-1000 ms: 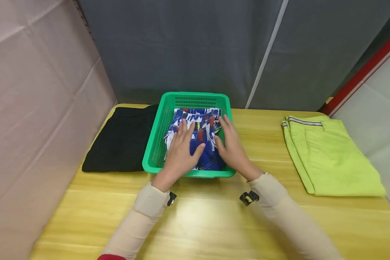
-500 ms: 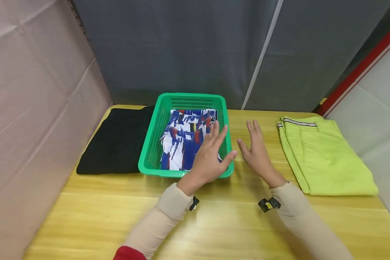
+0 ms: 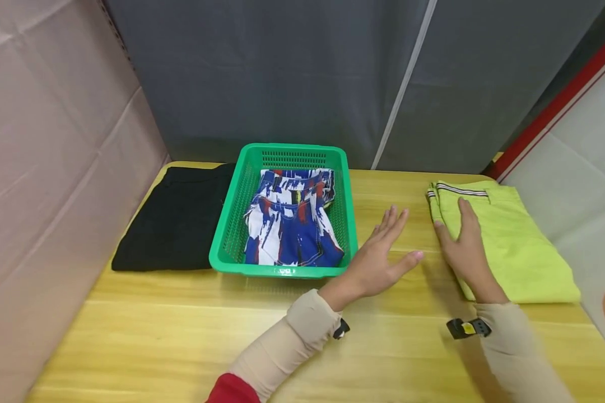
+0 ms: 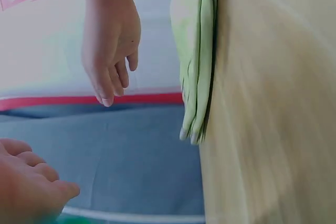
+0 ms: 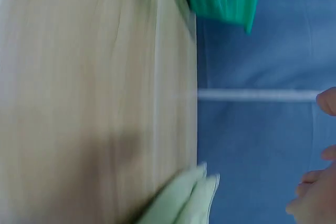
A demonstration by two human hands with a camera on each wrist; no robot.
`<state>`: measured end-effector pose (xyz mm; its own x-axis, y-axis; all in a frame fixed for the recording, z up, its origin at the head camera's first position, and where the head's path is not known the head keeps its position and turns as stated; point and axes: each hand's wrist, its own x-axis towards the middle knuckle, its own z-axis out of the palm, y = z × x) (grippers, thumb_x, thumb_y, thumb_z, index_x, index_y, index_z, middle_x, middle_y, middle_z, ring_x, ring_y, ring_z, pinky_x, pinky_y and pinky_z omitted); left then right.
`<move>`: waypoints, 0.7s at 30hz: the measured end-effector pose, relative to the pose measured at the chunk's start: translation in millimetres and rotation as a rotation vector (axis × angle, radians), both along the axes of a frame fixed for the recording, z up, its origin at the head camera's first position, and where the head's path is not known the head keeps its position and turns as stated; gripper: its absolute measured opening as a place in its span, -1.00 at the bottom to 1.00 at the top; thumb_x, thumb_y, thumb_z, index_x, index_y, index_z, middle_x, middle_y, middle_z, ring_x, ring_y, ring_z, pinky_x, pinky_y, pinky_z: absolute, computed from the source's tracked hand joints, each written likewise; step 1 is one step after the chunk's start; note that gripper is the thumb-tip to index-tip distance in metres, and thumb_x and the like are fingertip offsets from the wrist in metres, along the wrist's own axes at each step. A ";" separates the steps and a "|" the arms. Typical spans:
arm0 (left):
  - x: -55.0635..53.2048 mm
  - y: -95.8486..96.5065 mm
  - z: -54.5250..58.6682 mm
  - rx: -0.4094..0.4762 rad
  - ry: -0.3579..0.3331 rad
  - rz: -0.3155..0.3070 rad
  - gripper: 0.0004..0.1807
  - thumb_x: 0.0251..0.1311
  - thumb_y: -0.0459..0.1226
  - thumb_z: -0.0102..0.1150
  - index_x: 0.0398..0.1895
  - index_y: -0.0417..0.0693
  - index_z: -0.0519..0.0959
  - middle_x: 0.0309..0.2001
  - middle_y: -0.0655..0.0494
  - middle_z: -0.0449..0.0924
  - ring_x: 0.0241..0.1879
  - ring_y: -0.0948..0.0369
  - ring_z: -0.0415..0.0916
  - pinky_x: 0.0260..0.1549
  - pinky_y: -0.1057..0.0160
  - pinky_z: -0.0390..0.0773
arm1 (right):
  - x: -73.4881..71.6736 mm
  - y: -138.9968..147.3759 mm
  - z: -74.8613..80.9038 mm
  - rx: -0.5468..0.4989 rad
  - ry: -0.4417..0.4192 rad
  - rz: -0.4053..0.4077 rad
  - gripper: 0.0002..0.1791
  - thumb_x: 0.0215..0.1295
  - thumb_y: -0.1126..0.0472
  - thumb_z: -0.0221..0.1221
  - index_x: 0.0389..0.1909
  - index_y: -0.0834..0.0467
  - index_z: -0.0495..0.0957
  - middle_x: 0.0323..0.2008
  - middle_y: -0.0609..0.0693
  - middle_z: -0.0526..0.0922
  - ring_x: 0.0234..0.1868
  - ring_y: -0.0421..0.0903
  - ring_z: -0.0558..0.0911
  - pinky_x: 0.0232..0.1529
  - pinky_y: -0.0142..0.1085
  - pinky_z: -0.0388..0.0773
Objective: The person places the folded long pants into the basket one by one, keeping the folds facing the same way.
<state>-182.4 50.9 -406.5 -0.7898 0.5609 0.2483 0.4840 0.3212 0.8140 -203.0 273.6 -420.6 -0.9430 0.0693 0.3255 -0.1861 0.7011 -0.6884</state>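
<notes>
My right hand overlaps the left edge of the folded lime-green trousers in the head view, holding nothing. In the left wrist view a gap shows between that hand and the trousers. Just right of the green basket, my left hand hovers with straight, spread fingers and is bare of any object. Inside the basket lies a folded pair of blue, white and red patterned jeans or shorts, waistband showing.
A folded black garment lies left of the basket on the wooden table. Grey sheeting rises behind the table, with a pale pink sheet at the left and a white panel at the right.
Both hands have left the patterned garment in the basket and moved right, the right hand reaching the lime-green trousers. The basket's contents stay in place. The head view has shifted slightly.
</notes>
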 end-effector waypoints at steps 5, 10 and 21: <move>3.1 25.6 -4.3 -0.005 -0.042 -0.041 -0.23 0.41 0.13 -0.19 0.53 0.32 -0.27 0.53 0.32 -0.50 0.52 0.33 -0.47 0.50 0.06 -0.14 | 11.0 36.6 -5.4 -0.023 -0.023 -0.109 -0.22 0.48 0.12 -0.12 0.51 0.30 -0.29 0.50 0.34 -0.43 0.51 0.30 -0.37 0.39 0.33 -0.34; 4.5 50.6 -14.6 -0.014 -0.104 -0.074 -0.25 0.42 0.15 -0.21 0.52 0.37 -0.30 0.53 0.30 -0.50 0.51 0.37 -0.49 0.50 0.13 -0.14 | 20.1 62.6 -5.6 -0.041 -0.033 -0.228 -0.21 0.46 0.08 -0.12 0.52 0.26 -0.29 0.51 0.26 -0.49 0.51 0.23 -0.42 0.41 0.30 -0.35; 13.8 87.9 -42.3 -0.001 -0.317 -0.117 -0.33 0.42 0.21 -0.37 0.51 0.44 -0.25 0.53 0.45 -0.44 0.53 0.36 -0.45 0.48 -0.07 -0.09 | 30.1 109.5 -19.9 -0.016 -0.134 -0.420 -0.16 0.46 -0.02 -0.12 0.52 0.23 -0.33 0.50 0.26 -0.54 0.49 0.31 -0.46 0.36 0.36 -0.45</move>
<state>-168.6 138.7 -448.7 -0.7578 0.6525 -0.0005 0.2401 0.2796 0.9296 -172.9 383.1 -440.6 -0.8654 0.4602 0.1981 0.2046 0.6856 -0.6987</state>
